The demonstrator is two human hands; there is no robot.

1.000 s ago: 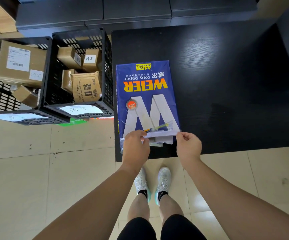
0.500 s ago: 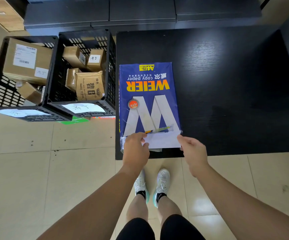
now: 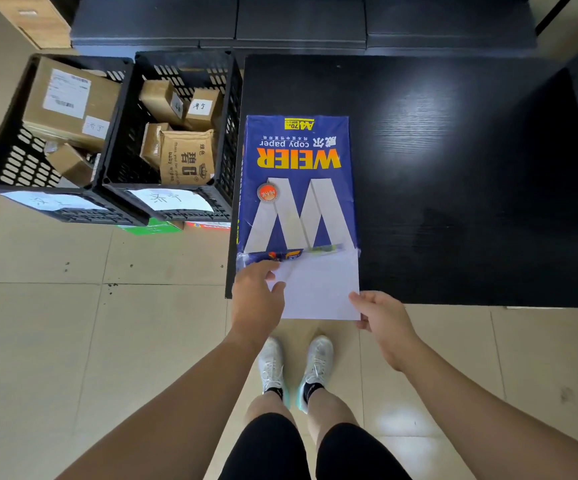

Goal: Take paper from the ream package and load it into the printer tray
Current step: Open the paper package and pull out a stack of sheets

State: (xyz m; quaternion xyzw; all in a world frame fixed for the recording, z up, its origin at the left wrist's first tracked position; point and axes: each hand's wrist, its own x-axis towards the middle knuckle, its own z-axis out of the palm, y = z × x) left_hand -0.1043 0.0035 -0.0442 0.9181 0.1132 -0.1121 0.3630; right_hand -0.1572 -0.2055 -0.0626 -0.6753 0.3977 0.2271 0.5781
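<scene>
A blue ream package [image 3: 298, 174] printed "WEIER copy paper" lies flat at the near left corner of the black table [image 3: 453, 168], its torn end facing me. White paper [image 3: 318, 289] sticks out of that end and overhangs the table's front edge. My left hand [image 3: 258, 299] holds the paper's left side, thumb on top. My right hand [image 3: 382, 320] pinches its near right corner. No printer or tray is in view.
Two black plastic crates [image 3: 114, 133] filled with cardboard boxes and parcels stand on the floor left of the table. Dark cabinets [image 3: 301, 22] run along the back. Beige floor tiles lie below, with my white shoes [image 3: 296, 368] under the paper.
The white paper has slid farther out of the package toward me. Both hands have drawn back with it, past the table's front edge.
</scene>
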